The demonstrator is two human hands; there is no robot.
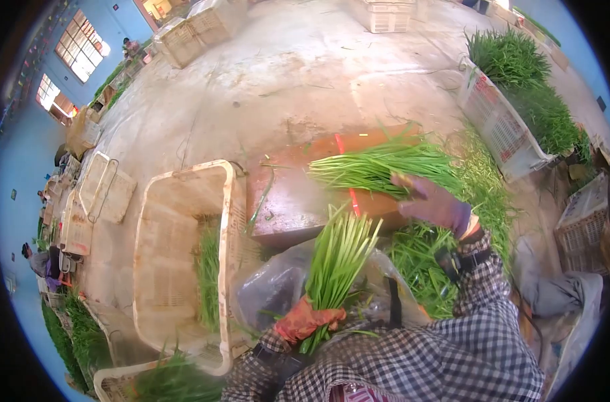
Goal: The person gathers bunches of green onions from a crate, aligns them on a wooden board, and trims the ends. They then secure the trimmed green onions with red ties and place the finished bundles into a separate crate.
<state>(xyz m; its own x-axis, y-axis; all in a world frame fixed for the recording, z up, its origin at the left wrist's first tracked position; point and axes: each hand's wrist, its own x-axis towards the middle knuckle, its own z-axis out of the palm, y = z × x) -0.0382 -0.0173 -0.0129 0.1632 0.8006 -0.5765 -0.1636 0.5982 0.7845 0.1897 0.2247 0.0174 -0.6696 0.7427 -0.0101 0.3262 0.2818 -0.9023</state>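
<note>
My left hand (309, 320), in a red patterned glove, is closed around the lower part of a bunch of green chives (338, 258). The bunch stands nearly upright in front of my body, its pale ends fanned out at the top. My right hand (431, 203), in a purple-grey glove, has its fingers stretched apart at the near edge of a loose pile of chives (379, 164). That pile lies across a brown wooden board (288, 208), over a red strip (353, 198). Clear plastic (271, 285) covers my lap below the board.
A tall whitish plastic crate (174, 184) stands open at my left with chives inside. Loose leaves (422, 264) lie heaped beneath my right arm. Farther right is a crate (496, 114) piled with chives. More crates (389, 17) stand across the concrete floor; people sit along the left wall.
</note>
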